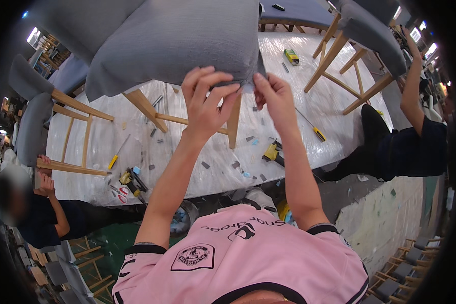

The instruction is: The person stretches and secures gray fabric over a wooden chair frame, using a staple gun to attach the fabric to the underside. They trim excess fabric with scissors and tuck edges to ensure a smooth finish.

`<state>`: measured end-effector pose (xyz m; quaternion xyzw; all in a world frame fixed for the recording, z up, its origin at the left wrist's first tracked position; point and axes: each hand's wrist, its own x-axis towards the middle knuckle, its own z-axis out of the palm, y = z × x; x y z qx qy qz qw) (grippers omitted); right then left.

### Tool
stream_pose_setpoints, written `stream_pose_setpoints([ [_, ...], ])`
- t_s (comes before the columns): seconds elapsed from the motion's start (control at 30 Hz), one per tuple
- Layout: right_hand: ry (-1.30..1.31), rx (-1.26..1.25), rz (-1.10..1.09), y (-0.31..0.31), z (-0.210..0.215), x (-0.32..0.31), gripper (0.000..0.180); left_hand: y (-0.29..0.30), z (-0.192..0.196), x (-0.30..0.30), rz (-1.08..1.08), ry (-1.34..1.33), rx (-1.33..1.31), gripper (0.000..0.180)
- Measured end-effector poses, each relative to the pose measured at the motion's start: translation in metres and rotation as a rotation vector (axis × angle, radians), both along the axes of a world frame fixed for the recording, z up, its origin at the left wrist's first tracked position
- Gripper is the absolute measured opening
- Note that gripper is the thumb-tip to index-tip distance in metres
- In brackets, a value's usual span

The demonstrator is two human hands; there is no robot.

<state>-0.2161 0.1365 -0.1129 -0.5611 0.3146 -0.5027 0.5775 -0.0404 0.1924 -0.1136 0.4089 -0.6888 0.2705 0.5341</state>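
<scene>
A grey upholstered chair (177, 45) with pale wooden legs stands in front of me on a plastic-covered table (187, 177). Both my hands are at the near right corner of its seat, where the grey fabric (249, 80) is gathered. My left hand (206, 101) has bent fingers against the seat edge, thumb and forefinger closing at the gathered corner. Just right of it, my right hand (277, 97) pinches the loose fabric between thumb and forefinger. Fingertips partly cover the corner, and a small whitish patch shows between the hands.
Staple guns (131, 182) (272, 152), yellow-handled screwdrivers (113, 161) (318, 134) and red-handled scissors (119, 194) lie on the table with scattered scraps. A small yellow-green box (291, 57) is farther back. Co-workers stand left and right beside other grey chairs (81, 121) (372, 45).
</scene>
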Motion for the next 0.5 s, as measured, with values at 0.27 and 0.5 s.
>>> stream_pose_setpoints([
  [0.27, -0.353, 0.264, 0.261, 0.009, -0.061, 0.014, 0.036, 0.008, -0.058, -0.035, 0.041, 0.284, 0.062, 0.020],
  [0.5, 0.011, 0.252, 0.534, -0.084, -0.062, -0.038, 0.037, 0.020, -0.044, -0.050, 0.240, 0.276, 0.161, 0.022],
])
